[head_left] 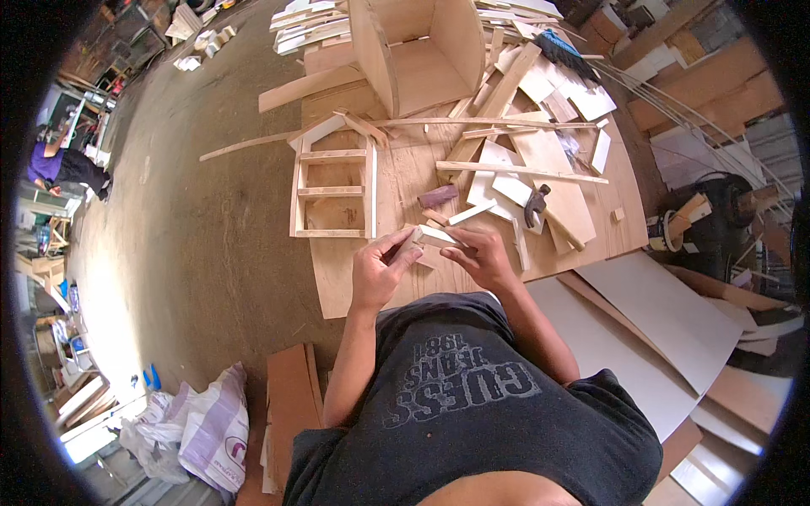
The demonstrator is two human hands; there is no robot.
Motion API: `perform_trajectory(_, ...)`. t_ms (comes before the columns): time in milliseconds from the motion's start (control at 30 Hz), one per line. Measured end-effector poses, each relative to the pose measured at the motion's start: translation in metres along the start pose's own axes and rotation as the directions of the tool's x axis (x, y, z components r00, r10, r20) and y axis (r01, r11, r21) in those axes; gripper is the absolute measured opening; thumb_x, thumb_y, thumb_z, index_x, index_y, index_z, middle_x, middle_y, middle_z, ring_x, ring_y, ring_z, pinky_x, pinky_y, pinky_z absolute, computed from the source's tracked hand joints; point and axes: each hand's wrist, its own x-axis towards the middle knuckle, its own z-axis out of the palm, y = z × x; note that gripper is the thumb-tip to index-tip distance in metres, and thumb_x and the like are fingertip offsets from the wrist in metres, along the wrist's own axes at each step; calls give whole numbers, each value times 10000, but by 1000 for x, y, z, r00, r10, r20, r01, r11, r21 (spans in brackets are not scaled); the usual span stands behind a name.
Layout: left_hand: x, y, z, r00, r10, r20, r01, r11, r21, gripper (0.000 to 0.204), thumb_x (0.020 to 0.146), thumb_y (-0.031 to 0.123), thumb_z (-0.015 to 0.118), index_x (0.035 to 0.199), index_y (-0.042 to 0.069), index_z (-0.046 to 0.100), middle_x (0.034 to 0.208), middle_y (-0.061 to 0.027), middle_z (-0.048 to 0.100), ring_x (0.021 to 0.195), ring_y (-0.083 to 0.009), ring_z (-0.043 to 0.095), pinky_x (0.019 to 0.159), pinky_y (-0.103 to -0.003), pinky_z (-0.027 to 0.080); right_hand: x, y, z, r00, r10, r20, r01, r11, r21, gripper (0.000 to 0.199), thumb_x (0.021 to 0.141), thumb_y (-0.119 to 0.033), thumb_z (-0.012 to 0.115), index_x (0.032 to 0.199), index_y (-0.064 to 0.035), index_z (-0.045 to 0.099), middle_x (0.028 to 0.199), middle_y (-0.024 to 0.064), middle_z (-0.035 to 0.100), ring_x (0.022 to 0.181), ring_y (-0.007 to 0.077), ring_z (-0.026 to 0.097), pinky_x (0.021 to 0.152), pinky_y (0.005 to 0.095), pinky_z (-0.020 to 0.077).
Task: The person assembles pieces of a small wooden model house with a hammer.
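Note:
Near the table's front edge my two hands are close together, fingers bent around short pieces of wood. My left hand [381,268] pinches a small wood piece [413,240] between thumb and fingers. A short white-faced wood strip [436,237] is gripped by my right hand [483,258], its left end meeting the piece in my left hand. Whether the two are joined I cannot tell. Just left of my hands lies a house-shaped wooden frame [371,190] with crossbars. Beyond my hands are a purplish roll-shaped item [438,196] and a hammer [536,206] with a dark head.
Wood offcuts [506,160] cover the right half of the plywood table [620,181]. An open wooden box [416,67] stands at the back beside a blue brush [558,49]. Large boards [645,299] lean at right; plastic bags [211,422] sit lower left. A person [63,164] is far left.

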Motion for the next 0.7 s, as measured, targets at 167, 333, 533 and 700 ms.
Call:
perform_trajectory(167, 5, -5, -23, 989, 101, -112, -76, 975, 209, 356, 862, 63, 862, 1205, -11, 800, 1110, -134, 811, 971, -175, 759, 891, -309, 591, 14, -3, 22, 964, -229, -138, 214, 970, -114, 441, 968, -233, 820, 1350, -34, 725, 1275, 208, 757, 1154, 347, 752, 977, 410, 585)
perform_trajectory(333, -12, -45, -29, 985, -38, -169, 64, 987, 151, 373, 875, 60, 843, 1238, -11, 793, 1082, -114, 817, 930, -137, 752, 831, -299, 592, -6, 53, 22, 960, 43, -275, -33, 999, 42, 334, 1005, -148, 753, 1330, -72, 745, 1211, 193, 783, 1052, 300, 788, 891, 421, 622)
perform_trajectory(533, -14, -58, -34, 988, -146, -51, 154, 953, 262, 402, 907, 117, 850, 1277, -21, 776, 1016, -59, 805, 810, -87, 704, 663, -254, 564, -13, 63, 25, 944, 188, -270, -153, 978, 144, 329, 1053, -221, 740, 1315, -24, 744, 1121, 150, 806, 952, 173, 767, 831, 335, 594)
perform_trajectory(700, 4, -57, -11, 986, -160, 39, 142, 944, 299, 386, 922, 155, 845, 1271, 0, 789, 974, -40, 795, 794, -77, 687, 648, -258, 541, -25, 61, 27, 932, 226, -284, -200, 973, 116, 318, 1051, -222, 743, 1304, -29, 752, 1126, 150, 808, 962, 178, 766, 829, 339, 596)
